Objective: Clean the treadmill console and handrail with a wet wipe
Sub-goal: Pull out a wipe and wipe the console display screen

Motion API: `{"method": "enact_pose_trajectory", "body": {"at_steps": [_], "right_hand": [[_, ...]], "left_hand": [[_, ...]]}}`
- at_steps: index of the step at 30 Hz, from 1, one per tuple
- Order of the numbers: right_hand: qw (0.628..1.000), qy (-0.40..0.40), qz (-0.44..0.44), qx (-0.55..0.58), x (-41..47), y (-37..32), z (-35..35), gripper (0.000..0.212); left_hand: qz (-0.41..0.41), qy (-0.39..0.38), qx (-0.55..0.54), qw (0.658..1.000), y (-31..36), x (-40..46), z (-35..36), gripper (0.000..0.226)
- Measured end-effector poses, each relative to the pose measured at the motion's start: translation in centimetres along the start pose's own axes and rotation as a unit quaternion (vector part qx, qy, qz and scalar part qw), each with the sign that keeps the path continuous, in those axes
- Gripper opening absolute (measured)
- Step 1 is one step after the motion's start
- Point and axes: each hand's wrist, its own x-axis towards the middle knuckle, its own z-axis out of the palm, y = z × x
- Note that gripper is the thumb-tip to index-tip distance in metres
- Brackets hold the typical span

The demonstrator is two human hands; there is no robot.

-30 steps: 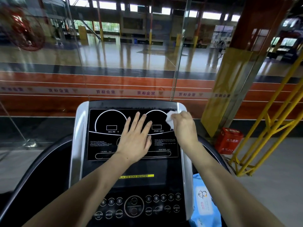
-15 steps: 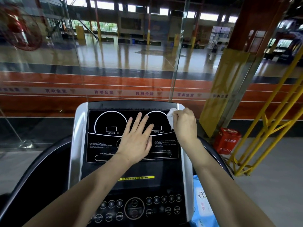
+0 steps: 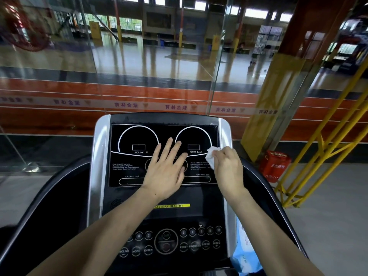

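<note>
Left hand (image 3: pixel 166 172) flat on the middle of the treadmill console (image 3: pixel 137 156), fingers spread and empty; right hand (image 3: pixel 229 170) at the display's right edge, fingers clamped on a crumpled white wet wipe (image 3: pixel 211 156) pressed below the speed dial; blue wipe packet (image 3: pixel 246 253) beside the console's lower right corner.

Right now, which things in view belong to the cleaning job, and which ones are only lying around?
Belong to the job:
- wet wipe, held in the right hand
- treadmill console, with the left hand flat on it
- handrail
- blue wipes pack

Just lying about:
- red box
- yellow railing
</note>
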Motion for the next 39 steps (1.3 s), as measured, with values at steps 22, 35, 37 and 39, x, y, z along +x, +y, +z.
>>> {"method": "enact_pose_trajectory", "body": {"at_steps": [22,35,37,39], "right_hand": [[0.988,0.0,-0.132,0.077,3.3,1.5,-0.5,0.029],[0.975,-0.039,-0.198,0.089,-0.5,1.8,0.1,0.034],[0.983,-0.005,-0.161,0.092,3.1,1.1,-0.2,0.027],[0.986,0.012,-0.142,0.087,4.1,0.5,0.1,0.028]], "left_hand": [[0.019,0.006,-0.008,1.0,1.5,-2.9,0.5,0.052],[-0.006,0.0,-0.018,1.0,2.6,-4.2,0.6,0.052],[-0.012,-0.004,-0.019,1.0,2.9,-4.2,0.5,0.052],[-0.018,-0.009,-0.018,1.0,2.9,-4.5,0.5,0.053]]}}
